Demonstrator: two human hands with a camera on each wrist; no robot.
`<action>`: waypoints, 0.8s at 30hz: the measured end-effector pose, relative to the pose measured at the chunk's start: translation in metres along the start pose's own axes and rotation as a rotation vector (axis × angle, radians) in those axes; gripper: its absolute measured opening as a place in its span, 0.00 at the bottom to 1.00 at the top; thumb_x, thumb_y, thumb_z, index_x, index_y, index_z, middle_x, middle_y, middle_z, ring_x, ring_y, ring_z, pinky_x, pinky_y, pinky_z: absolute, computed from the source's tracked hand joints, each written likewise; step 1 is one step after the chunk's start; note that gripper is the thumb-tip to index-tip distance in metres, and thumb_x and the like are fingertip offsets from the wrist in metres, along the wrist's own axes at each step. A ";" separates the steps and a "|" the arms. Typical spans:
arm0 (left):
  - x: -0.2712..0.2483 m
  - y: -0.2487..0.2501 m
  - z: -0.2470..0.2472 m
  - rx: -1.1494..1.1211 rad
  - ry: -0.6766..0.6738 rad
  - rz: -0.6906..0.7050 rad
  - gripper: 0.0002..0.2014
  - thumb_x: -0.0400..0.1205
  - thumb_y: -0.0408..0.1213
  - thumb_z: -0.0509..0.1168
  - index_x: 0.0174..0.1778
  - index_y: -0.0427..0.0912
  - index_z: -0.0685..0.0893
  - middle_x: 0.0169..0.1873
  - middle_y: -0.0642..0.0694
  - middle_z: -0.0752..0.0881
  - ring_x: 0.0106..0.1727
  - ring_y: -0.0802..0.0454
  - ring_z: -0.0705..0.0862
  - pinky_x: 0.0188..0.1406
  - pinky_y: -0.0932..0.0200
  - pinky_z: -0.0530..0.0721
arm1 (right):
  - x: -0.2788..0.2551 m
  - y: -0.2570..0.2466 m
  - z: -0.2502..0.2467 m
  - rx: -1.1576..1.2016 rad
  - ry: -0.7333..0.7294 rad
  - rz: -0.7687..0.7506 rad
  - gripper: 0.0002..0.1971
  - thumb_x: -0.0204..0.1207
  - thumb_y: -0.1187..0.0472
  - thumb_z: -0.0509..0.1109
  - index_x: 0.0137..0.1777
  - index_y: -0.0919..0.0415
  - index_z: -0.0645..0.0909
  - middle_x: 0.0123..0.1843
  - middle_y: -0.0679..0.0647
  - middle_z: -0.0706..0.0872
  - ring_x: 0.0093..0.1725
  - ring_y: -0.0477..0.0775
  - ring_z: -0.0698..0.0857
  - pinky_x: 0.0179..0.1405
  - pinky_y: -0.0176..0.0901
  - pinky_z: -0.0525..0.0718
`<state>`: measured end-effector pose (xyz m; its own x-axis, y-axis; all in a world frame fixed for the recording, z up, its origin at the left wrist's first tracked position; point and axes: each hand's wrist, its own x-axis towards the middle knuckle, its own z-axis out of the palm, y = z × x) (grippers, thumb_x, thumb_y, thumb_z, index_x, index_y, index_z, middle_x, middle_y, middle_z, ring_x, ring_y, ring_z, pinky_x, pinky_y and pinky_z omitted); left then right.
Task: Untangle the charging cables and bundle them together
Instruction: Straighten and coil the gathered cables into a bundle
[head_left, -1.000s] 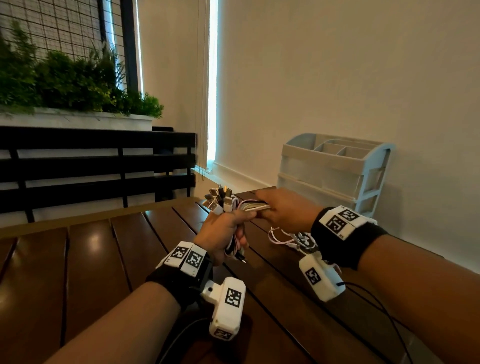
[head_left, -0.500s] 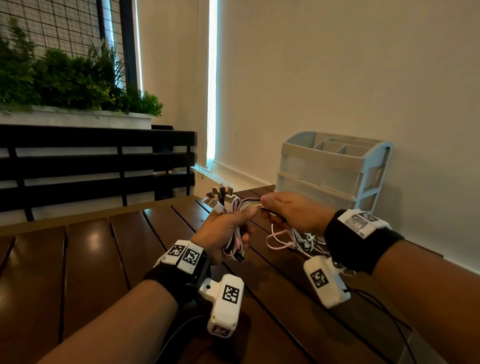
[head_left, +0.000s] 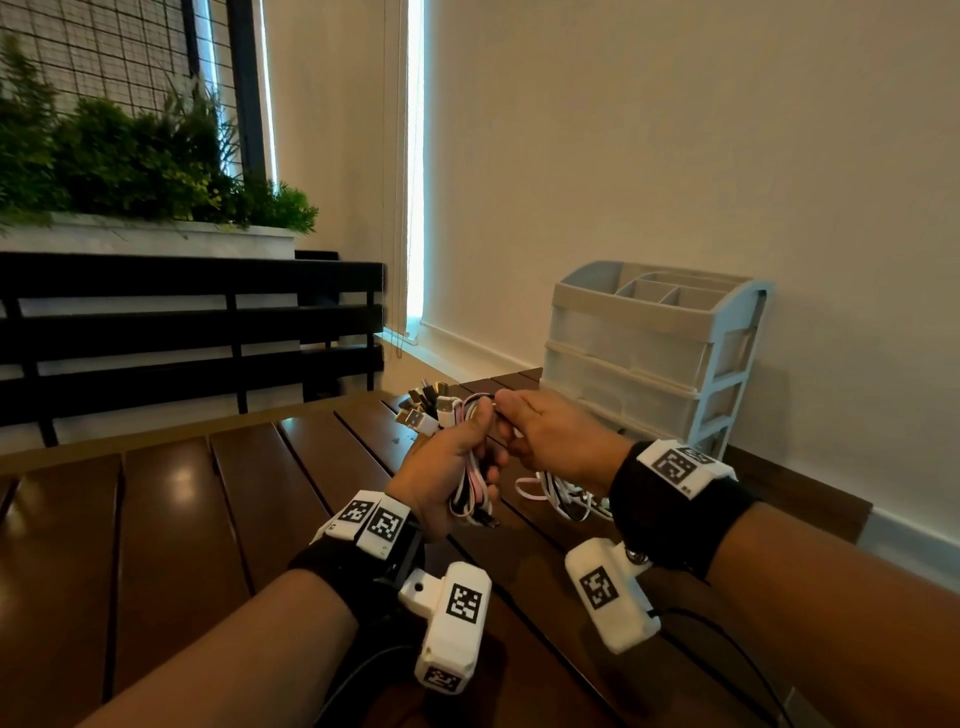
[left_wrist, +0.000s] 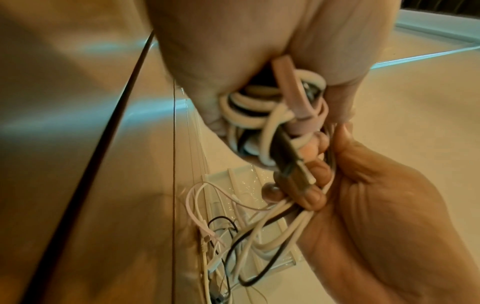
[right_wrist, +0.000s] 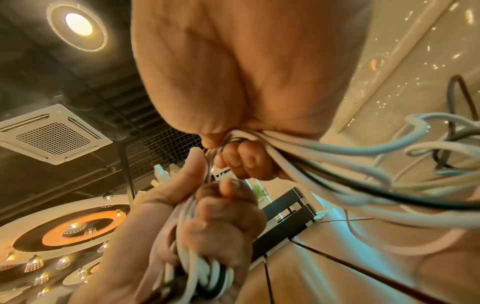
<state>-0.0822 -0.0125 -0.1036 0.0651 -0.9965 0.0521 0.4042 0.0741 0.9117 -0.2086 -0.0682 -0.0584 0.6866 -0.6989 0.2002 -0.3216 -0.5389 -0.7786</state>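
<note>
The left hand (head_left: 447, 467) is closed in a fist around a thick bundle of white, pink and black charging cables (head_left: 470, 483), held upright above the dark brown slatted wooden counter (head_left: 171, 519). A cluster of metal and white plug ends (head_left: 428, 408) fans out above that fist, on the side away from the person, and looped cable ends hang out below it. The right hand (head_left: 553, 439) sits just beside the left, touching it at the fingertips, with its thumb and curled fingers (right_wrist: 241, 162) closed on several strands that run across from the bundle. In the left wrist view the same strands pass through the right hand (left_wrist: 363, 205) and trail down into a loose tangle of white, pink and black cable (left_wrist: 233, 246) lying on the counter beneath and just behind the right wrist. In the right wrist view the left hand (right_wrist: 207, 226) shows its fingers wrapped tightly round the coils. Beyond the right hand, against the pale wall, stands a light grey plastic drawer organiser (head_left: 654, 353) with open compartments on top.
</note>
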 end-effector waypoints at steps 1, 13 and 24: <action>0.000 -0.001 0.001 -0.006 -0.008 0.000 0.20 0.76 0.56 0.64 0.38 0.40 0.81 0.27 0.43 0.79 0.23 0.53 0.76 0.19 0.64 0.76 | -0.002 0.001 0.002 0.025 0.007 0.003 0.21 0.88 0.50 0.49 0.36 0.58 0.73 0.27 0.52 0.76 0.25 0.47 0.70 0.26 0.39 0.68; -0.001 -0.007 0.008 -0.115 -0.035 0.020 0.27 0.77 0.54 0.64 0.57 0.31 0.81 0.32 0.39 0.86 0.29 0.47 0.87 0.29 0.56 0.88 | -0.004 0.002 0.010 0.130 0.046 0.100 0.24 0.88 0.47 0.50 0.35 0.57 0.76 0.27 0.53 0.75 0.26 0.50 0.72 0.34 0.48 0.74; -0.002 -0.005 0.006 -0.092 -0.054 0.048 0.29 0.75 0.52 0.66 0.66 0.34 0.80 0.49 0.31 0.87 0.36 0.44 0.89 0.32 0.55 0.88 | -0.003 -0.009 0.001 0.254 0.022 0.197 0.18 0.87 0.53 0.55 0.52 0.62 0.83 0.46 0.61 0.88 0.44 0.55 0.87 0.52 0.52 0.86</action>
<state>-0.0901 -0.0107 -0.1060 0.0386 -0.9921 0.1190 0.4843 0.1227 0.8663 -0.2072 -0.0609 -0.0531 0.6123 -0.7896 0.0410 -0.2720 -0.2591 -0.9268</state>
